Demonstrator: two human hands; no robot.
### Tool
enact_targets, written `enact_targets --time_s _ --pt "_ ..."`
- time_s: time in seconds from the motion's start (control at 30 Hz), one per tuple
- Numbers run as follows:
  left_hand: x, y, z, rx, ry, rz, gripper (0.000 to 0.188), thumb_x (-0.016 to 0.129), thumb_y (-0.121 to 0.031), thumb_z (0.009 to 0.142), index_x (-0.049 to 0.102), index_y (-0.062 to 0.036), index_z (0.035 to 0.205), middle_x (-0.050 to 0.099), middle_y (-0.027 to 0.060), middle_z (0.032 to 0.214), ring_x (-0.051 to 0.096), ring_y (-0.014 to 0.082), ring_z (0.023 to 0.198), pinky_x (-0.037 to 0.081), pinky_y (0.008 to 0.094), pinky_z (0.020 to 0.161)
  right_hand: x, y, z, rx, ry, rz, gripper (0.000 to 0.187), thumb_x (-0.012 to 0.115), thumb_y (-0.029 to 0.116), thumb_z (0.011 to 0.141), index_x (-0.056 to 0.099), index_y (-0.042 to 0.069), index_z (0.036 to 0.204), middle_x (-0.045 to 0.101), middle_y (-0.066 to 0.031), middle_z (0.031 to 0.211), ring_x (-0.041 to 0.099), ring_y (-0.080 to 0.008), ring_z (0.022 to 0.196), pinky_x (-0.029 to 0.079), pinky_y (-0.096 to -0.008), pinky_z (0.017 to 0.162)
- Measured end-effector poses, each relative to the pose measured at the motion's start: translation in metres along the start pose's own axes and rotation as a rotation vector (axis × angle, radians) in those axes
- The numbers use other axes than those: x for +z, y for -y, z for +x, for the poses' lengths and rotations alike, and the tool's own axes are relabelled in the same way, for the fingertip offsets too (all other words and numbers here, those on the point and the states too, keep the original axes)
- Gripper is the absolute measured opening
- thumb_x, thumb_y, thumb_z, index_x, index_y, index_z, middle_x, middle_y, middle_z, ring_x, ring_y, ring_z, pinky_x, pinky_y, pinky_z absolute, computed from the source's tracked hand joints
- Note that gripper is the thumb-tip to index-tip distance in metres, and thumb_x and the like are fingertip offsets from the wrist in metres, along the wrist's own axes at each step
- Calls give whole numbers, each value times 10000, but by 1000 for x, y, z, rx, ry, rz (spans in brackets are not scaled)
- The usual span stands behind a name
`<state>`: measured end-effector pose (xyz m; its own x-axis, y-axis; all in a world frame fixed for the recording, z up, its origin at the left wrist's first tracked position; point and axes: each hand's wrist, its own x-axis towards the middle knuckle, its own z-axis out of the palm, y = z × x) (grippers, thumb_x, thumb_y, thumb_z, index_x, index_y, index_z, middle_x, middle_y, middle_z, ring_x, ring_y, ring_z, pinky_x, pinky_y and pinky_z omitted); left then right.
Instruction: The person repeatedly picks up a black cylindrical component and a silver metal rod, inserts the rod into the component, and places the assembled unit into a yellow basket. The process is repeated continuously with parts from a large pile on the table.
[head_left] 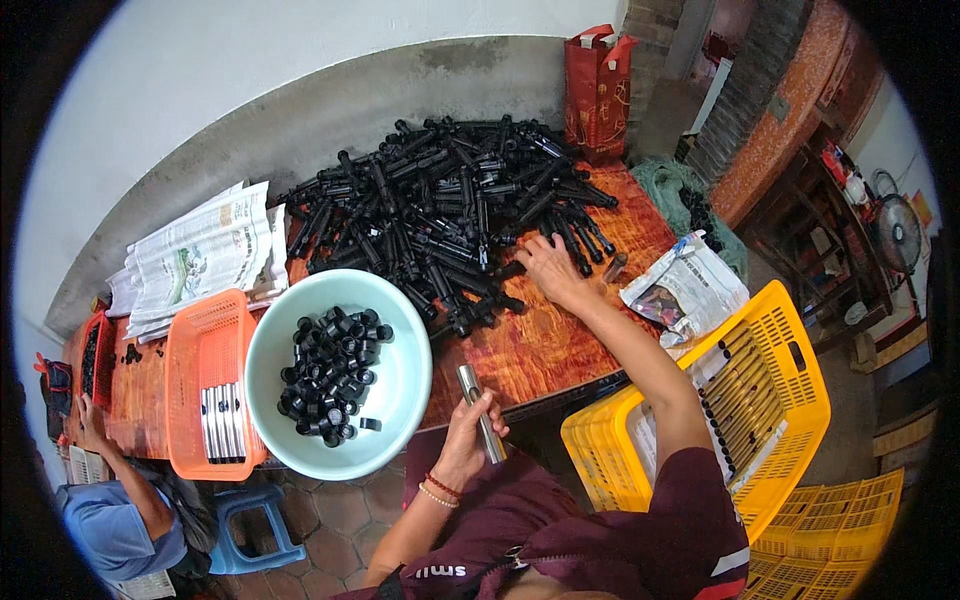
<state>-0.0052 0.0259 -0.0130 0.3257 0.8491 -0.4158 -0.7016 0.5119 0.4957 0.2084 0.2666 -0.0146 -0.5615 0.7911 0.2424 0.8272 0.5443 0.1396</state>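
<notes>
My left hand (pixel 462 445), with beaded bracelets at the wrist, is closed around a shiny silver metal tube (pixel 484 425) held tilted in front of my lap. My right hand (pixel 550 270) reaches to the near right edge of a big heap of black plastic rod-like parts (pixel 420 200). Its fingers are spread and partly bent over the parts; a firm grip on one does not show. A pale blue basin (pixel 405 400) left of my left hand holds many short black caps (pixel 330 375). A short tube (pixel 614 267) lies right of my right hand.
An orange basket (pixel 185 375) holds silver tubes. Newspapers (pixel 200 260) lie behind it. At right are a printed plastic bag (pixel 685 290) and a yellow crate (pixel 800 400) with rows of tubes. A red bag (pixel 597 100) stands behind. Another person (pixel 120 525) sits at left near a blue stool (pixel 255 545).
</notes>
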Motion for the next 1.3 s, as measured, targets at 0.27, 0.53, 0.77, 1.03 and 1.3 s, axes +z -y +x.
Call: enact_targets --time_s 0.27,0.53,0.77,1.03,1.3 --pt "0 -2 6 41 -5 14 176 612 -215 894 502 -101 968 501 7 711 500 118 596 464 295 579 -87 19 -50 234 202 335 330 571 180 870 499 -39 1106 503 -219 1083 554 -413 936 438 -483 828" --pt "27 -18 26 142 34 -33 180 593 -212 905 463 -111 979 449 -7 700 479 110 606 451 280 592 -122 73 -114 346 87 1007 449 547 346 905 513 -26 1154 604 -170 954 600 -238 866 453 -367 763" --pt "42 -28 48 255 52 -221 220 601 -277 914 438 -137 868 420 -28 671 439 84 583 426 244 559 -144 115 -165 597 487 1487 303 427 261 975 560 2 1058 442 22 609 437 -63 528 379 -205 498" --pt "53 -25 63 286 98 -316 227 587 -271 922 423 -136 842 419 -30 663 421 72 566 416 243 546 -138 133 -163 612 536 1475 258 433 223 982 535 -6 1043 463 4 627 436 -55 484 376 -208 459" --pt "59 -30 52 339 46 -181 204 557 -256 936 419 -133 852 429 -20 649 416 73 551 405 246 534 -131 151 -159 483 241 1227 308 498 294 937 477 -9 983 527 -207 727 525 -407 694 413 -451 652"
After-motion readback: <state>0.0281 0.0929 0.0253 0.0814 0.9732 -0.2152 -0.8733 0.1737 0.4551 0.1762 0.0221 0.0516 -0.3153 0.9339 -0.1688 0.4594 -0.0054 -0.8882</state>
